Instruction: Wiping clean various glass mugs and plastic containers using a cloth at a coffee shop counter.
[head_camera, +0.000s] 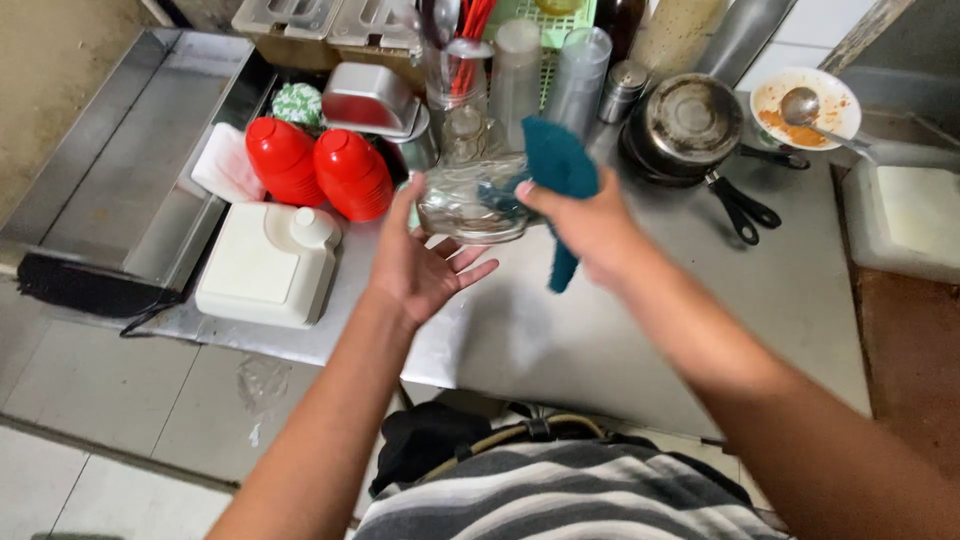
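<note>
Stainless steel counter (600, 330) over a pale tiled floor (120, 410), with a steel tray (130, 160) at the far left edge; glass jar (470, 200) lying on its side in the air above the counter, cradled on the left hand (420, 265), palm up, fingers spread loosely beneath it; right hand (590, 225) closed around a teal scouring cloth (560, 170), pressed at the jar's mouth end; just left of the jar, two red plastic cups (320, 165) tipped over, and a white lidded box (268, 265) nearer; behind, upright clear tumblers (550, 75) and a utensil holder; to the right, stacked black-handled pans (690, 130), then a soiled plate with a spoon (805, 105).
</note>
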